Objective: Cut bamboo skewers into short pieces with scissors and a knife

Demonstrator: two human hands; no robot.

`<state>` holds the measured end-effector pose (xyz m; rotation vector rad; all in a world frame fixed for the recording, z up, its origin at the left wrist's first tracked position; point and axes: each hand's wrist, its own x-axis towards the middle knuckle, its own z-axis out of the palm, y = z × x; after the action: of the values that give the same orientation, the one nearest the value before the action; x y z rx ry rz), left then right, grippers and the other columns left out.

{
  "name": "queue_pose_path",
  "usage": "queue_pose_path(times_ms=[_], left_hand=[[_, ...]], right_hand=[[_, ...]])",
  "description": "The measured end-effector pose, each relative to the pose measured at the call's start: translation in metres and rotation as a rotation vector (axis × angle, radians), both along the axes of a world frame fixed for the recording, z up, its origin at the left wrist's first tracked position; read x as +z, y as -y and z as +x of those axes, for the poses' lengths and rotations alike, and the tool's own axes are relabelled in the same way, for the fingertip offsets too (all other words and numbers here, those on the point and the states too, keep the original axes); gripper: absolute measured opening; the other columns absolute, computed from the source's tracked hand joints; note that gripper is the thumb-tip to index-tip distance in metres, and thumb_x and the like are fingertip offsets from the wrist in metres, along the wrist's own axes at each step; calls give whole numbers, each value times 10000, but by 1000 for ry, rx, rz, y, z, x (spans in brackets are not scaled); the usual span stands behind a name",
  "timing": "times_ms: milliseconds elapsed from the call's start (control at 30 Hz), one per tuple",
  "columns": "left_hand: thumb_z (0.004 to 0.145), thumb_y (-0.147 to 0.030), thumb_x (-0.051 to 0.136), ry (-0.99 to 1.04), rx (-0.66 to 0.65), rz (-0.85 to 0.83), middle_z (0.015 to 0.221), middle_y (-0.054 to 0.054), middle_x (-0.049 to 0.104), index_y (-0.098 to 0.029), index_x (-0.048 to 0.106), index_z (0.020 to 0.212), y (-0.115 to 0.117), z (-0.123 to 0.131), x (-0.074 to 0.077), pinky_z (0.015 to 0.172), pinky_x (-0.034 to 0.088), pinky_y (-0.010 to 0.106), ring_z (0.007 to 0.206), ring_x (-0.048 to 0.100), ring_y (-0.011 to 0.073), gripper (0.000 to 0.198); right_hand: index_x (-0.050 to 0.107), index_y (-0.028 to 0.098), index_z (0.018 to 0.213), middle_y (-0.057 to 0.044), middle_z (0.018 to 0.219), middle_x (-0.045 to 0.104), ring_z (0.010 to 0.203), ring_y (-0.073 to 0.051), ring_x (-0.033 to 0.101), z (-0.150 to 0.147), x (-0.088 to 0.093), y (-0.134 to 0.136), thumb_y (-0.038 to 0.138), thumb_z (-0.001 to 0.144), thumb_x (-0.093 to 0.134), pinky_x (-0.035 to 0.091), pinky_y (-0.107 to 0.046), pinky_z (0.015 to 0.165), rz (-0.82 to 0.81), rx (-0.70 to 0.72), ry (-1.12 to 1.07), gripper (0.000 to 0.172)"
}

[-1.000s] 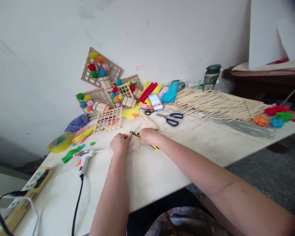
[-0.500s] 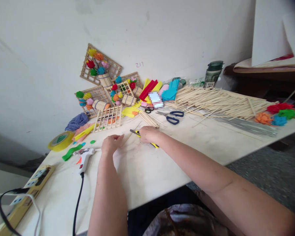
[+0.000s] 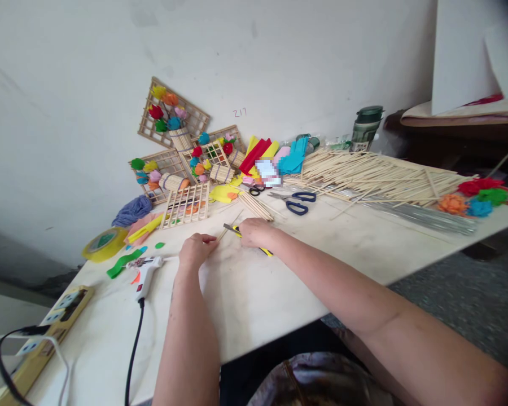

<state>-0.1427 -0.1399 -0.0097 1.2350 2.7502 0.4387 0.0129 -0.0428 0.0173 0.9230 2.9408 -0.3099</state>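
My right hand [image 3: 255, 232] is closed around a yellow and black utility knife [image 3: 237, 231], whose blade points left on the white table [image 3: 279, 282]. Just left of it, my left hand [image 3: 195, 248] pinches one end of a thin wooden stick [image 3: 228, 224] that lies slanting up to the right, beside the blade. A white hot glue gun [image 3: 146, 272] with a black cord lies left of my left hand.
At the back stand wooden lattice frames with paper flowers [image 3: 173, 129], foam sheets [image 3: 265, 152], blue-handled scissors [image 3: 298, 203], a big heap of sticks [image 3: 376, 175] and a green bottle [image 3: 365, 127]. Yellow tape [image 3: 104, 243] and a power strip [image 3: 46, 327] lie at left.
My left hand slid left away from the knife, then came a little way back to the right. My right hand with the knife has hardly moved.
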Motion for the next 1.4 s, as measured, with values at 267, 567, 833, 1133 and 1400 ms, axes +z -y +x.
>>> queue_pose_path(times_ms=[267, 567, 833, 1133, 1400], left_hand=[[678, -439, 534, -70, -8, -35, 930, 11, 645, -292, 662, 885, 0, 1, 0, 577, 381, 236, 809, 578, 171, 285], [724, -374, 503, -168, -66, -32, 995, 15, 621, -313, 645, 952, -2, 8, -1, 657, 401, 244, 909, 547, 174, 275], [729, -295, 483, -123, -15, 13, 967, 32, 641, -254, 648, 942, -1, -3, -5, 688, 413, 240, 868, 568, 169, 273], [697, -390, 529, -67, -4, 24, 887, 33, 649, -231, 657, 890, 0, -10, -5, 688, 422, 231, 803, 579, 163, 281], [773, -285, 452, -365, 59, 197, 1008, 60, 594, -247, 639, 978, -11, 5, -8, 739, 414, 287, 990, 497, 218, 280]], right_hand=[[628, 135, 1011, -167, 983, 635, 925, -250, 591, 0, 1, 1, 290, 694, 554, 468, -296, 716, -6, 34, 28, 361], [632, 156, 996, -149, 1021, 627, 935, -235, 590, -8, -5, 5, 307, 663, 588, 459, -268, 734, -27, -4, -16, 368], [631, 163, 1003, -146, 1026, 626, 943, -230, 587, -7, -4, 7, 252, 675, 559, 458, -270, 732, -27, 6, -13, 348], [634, 164, 995, -144, 1010, 632, 928, -231, 593, -8, -4, 7, 235, 669, 571, 464, -270, 725, -23, 4, 2, 340], [639, 148, 979, -156, 964, 644, 882, -236, 608, -11, -12, 4, 273, 673, 559, 471, -274, 687, 9, 31, -25, 340]])
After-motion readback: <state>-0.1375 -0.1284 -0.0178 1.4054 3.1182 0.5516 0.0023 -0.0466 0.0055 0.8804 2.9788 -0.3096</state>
